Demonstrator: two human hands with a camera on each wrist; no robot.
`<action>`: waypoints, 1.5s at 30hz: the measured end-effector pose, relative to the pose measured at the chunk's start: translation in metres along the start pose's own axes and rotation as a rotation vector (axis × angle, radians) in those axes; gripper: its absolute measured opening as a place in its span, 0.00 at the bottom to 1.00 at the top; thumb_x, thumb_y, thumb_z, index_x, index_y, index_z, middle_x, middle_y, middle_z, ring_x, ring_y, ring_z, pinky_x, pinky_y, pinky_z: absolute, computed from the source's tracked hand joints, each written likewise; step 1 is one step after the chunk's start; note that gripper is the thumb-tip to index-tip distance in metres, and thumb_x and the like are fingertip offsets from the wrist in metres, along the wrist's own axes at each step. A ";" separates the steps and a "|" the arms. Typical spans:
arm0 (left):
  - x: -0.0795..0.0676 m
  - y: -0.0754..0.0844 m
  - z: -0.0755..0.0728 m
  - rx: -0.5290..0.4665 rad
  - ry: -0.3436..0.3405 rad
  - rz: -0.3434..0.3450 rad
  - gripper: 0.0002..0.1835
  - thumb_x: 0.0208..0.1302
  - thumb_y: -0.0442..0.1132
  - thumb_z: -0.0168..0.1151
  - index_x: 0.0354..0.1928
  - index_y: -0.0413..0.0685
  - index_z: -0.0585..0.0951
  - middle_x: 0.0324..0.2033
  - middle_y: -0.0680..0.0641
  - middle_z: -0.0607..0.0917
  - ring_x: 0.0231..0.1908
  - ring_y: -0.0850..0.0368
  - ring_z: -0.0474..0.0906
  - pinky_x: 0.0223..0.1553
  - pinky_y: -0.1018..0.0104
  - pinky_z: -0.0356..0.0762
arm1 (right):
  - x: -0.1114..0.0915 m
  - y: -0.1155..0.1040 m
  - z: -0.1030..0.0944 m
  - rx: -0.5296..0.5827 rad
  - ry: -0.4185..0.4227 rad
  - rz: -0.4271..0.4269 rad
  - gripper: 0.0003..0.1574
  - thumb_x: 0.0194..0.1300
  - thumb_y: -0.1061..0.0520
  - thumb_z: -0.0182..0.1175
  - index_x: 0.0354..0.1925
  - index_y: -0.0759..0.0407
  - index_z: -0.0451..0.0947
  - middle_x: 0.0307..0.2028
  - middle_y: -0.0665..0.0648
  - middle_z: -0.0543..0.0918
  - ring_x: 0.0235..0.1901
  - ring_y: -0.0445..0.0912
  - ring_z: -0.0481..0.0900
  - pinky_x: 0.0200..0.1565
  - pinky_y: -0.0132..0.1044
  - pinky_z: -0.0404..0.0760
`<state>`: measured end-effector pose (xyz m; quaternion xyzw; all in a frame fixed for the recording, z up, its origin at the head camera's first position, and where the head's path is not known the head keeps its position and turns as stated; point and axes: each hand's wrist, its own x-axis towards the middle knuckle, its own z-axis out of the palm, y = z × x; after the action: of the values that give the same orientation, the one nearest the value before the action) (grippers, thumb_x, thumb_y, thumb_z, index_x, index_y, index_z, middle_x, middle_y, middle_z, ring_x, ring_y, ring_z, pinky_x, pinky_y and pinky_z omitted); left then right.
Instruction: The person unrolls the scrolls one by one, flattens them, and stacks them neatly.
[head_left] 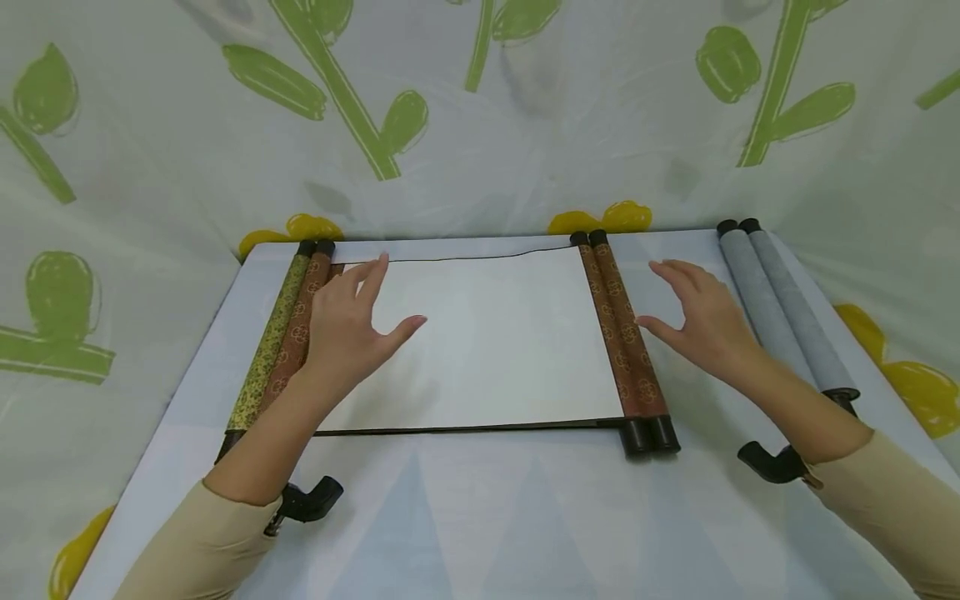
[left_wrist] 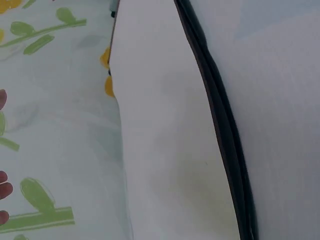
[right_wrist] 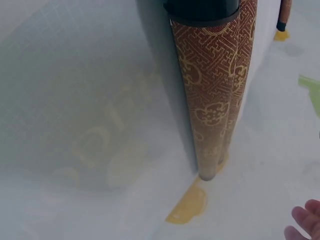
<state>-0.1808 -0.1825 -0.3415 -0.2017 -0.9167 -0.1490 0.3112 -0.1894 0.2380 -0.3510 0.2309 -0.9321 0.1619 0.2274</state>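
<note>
A brown patterned scroll with black roller ends lies partly unrolled on the table, its white sheet (head_left: 480, 333) spread between a left roll (head_left: 300, 325) and a pair of right rolls (head_left: 630, 342). Over the sheet's left part my left hand (head_left: 348, 325) hovers, thumb and fingers spread apart, holding nothing. My right hand (head_left: 705, 321) is raised just right of the brown rolls, also with thumb and fingers apart and nothing in it. Only fingertips (left_wrist: 4, 190) show at the edge of the left wrist view. In the right wrist view some fingers (right_wrist: 307, 220) appear at lower right.
A yellow-green patterned roll (head_left: 273, 342) lies along the left of the brown one. Two grey rolls (head_left: 780, 292) with black ends lie at the table's right side. A curtain (head_left: 480, 150) with green leaf prints hangs behind the pale table (head_left: 480, 517).
</note>
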 end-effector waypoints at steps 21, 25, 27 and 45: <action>0.038 0.065 0.027 -0.060 -0.013 0.077 0.48 0.46 0.65 0.62 0.67 0.47 0.60 0.57 0.40 0.68 0.53 0.43 0.68 0.55 0.47 0.61 | -0.009 0.016 -0.027 -0.036 0.029 -0.002 0.50 0.42 0.50 0.71 0.62 0.64 0.63 0.57 0.73 0.68 0.54 0.68 0.66 0.51 0.61 0.65; 0.046 0.078 0.033 -0.037 0.001 0.108 0.48 0.46 0.66 0.61 0.66 0.47 0.61 0.56 0.41 0.70 0.52 0.43 0.69 0.54 0.48 0.63 | -0.013 0.019 -0.032 -0.053 0.009 0.014 0.50 0.45 0.47 0.70 0.62 0.65 0.63 0.58 0.73 0.67 0.55 0.68 0.65 0.51 0.62 0.65; 0.049 0.086 0.037 -0.039 -0.003 0.120 0.48 0.46 0.67 0.60 0.66 0.47 0.61 0.56 0.41 0.70 0.52 0.43 0.70 0.54 0.48 0.63 | -0.015 0.022 -0.036 -0.078 -0.015 0.032 0.51 0.46 0.45 0.69 0.63 0.64 0.62 0.58 0.72 0.66 0.55 0.67 0.65 0.51 0.61 0.65; 0.068 0.150 0.069 -0.013 -0.159 0.194 0.49 0.48 0.72 0.53 0.69 0.54 0.56 0.61 0.45 0.68 0.59 0.52 0.66 0.60 0.55 0.60 | -0.035 0.048 -0.055 -0.113 -0.133 0.176 0.52 0.51 0.42 0.65 0.66 0.61 0.57 0.61 0.72 0.62 0.57 0.68 0.61 0.55 0.62 0.59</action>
<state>-0.1959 -0.0048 -0.3294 -0.3027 -0.9137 -0.1076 0.2490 -0.1671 0.3137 -0.3312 0.1452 -0.9694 0.1130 0.1628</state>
